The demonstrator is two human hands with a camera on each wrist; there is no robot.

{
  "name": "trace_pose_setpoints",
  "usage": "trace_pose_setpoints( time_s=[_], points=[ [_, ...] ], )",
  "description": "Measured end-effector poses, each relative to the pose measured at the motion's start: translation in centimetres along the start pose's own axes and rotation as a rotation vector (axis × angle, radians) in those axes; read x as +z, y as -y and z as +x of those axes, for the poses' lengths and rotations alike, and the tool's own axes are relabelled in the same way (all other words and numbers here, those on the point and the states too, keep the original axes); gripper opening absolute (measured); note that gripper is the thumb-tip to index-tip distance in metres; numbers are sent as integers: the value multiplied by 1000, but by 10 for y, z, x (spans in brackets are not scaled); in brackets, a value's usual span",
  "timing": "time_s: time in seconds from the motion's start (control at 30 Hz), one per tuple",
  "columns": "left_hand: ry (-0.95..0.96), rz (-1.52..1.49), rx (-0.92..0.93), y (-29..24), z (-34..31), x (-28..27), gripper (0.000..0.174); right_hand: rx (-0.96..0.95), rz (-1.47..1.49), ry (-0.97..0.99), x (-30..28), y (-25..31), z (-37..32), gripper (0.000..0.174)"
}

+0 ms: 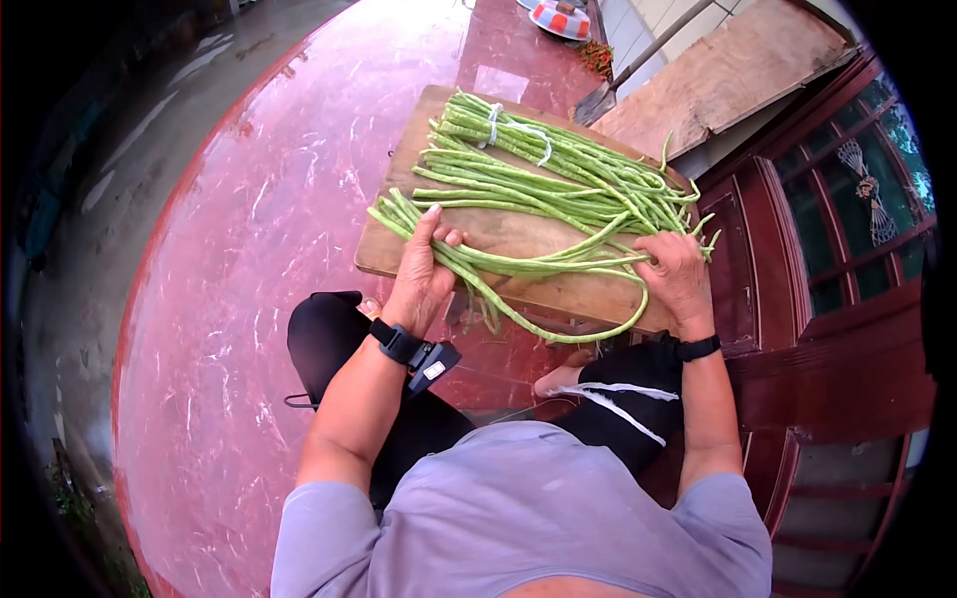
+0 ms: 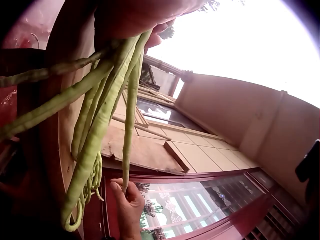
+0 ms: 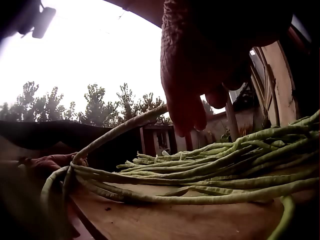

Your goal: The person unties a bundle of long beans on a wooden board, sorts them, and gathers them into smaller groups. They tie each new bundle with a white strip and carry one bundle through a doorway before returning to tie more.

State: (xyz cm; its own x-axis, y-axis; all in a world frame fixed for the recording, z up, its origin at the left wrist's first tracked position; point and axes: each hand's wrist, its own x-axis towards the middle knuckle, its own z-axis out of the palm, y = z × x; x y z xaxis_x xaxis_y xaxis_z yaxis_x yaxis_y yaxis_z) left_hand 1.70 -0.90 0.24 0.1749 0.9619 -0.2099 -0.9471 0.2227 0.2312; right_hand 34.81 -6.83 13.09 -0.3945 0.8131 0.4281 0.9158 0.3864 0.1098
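Observation:
Long green beans lie across a wooden board; the bundle at the back has a white tie around it. My left hand grips several beans near their left ends, at the board's front left. One bean of this bunch loops down past the board's front edge. With thumb and fingers my right hand pinches the far end of a bean, over the board's right side. In the left wrist view, the right hand holds that bean's tip. The right wrist view shows the right hand above the loose beans.
White strips lie over my right leg. A dark red door stands close on the right. Behind the board are a shovel, a wooden panel and a red-and-white covered bowl. Red floor extends to the left.

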Motion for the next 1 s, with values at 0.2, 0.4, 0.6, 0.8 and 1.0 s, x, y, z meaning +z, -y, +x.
trace_pose_setpoints(
  time_s=[0.2,0.4,0.6,0.8,1.0],
  points=[
    [13,2,-38,0,2,-7,16,55,100,261,-5,-47,-24,30],
    [31,151,-9,0,-7,9,41,169,374,212,52,30,35,36],
    [76,128,-20,-2,-8,7,42,151,120,74,108,68,64,32],
    [20,142,-47,-4,-12,14,38,318,509,83,102,79,61,15],
    [1,181,-52,-3,-14,15,48,321,787,-50,83,104,41,24]
  ],
)
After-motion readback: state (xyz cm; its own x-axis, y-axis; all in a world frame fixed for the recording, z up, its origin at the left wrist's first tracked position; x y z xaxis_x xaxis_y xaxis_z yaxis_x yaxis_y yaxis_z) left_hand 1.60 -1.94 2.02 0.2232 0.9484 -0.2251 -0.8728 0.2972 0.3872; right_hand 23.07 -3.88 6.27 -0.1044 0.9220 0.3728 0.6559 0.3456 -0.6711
